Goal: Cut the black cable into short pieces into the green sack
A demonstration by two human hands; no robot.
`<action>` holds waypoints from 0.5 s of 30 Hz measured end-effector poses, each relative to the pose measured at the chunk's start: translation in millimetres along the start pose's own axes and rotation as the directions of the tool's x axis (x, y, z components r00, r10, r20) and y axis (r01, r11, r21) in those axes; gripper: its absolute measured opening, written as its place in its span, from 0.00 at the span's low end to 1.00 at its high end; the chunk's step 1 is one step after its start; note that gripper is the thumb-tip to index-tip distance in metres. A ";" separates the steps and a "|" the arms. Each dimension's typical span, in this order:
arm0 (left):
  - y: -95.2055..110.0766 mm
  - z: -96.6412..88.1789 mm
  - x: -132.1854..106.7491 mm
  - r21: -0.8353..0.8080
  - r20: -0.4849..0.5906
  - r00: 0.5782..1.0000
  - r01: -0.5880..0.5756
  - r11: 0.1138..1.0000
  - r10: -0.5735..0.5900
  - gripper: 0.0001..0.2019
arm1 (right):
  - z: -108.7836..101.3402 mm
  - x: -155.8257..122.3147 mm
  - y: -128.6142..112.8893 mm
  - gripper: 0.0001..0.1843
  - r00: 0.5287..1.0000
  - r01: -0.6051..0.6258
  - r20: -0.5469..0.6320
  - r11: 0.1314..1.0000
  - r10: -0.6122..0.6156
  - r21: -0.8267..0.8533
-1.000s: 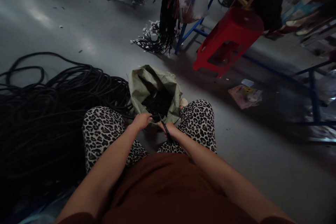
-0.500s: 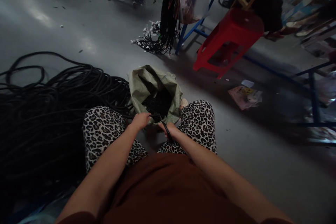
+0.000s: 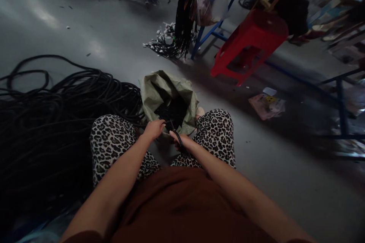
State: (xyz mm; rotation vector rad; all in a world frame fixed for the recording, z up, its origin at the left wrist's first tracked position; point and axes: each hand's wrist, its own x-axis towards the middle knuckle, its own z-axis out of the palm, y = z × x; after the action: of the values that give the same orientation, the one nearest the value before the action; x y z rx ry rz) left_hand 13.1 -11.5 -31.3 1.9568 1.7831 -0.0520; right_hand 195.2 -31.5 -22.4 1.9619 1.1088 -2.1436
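Note:
Over the near rim of a greenish woven sack [image 3: 148,95], my left hand [image 3: 154,129] is closed around a black cable [image 3: 167,122], whose end points right. My right hand [image 3: 182,142] grips a pair of scissors [image 3: 179,138] with black handles, the blades aimed up and left near the cable's end. Dark short pieces [image 3: 171,112] lie inside the sack; they are too dim to make out singly. To the left, a big heap of black cable [image 3: 71,95] spreads over the floor and reaches the sack.
A red plastic stool [image 3: 251,41] stands ahead to the right, beside a blue metal frame [image 3: 211,32]. A bundle of black cords with white ends [image 3: 182,26] hangs from the frame to the floor. A pinkish plastic packet [image 3: 266,105] lies on the floor at right.
The piece of cable that stuck out from my left hand across the scissor blades is gone; only a short end shows. The scissors have shifted slightly left and up.

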 end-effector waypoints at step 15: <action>9.3 -3.3 -4.4 0.012 0.093 0.994 -0.054 0.998 0.052 0.17 | -0.8 -5.3 -3.2 0.28 1.000 0.009 0.011 1.000 -0.009 0.015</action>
State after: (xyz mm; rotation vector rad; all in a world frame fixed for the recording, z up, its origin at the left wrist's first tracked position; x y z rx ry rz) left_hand 20.3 -14.6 -23.9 1.9780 1.6756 -0.1359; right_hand 195.5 -31.0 -16.2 1.9532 1.1048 -2.1707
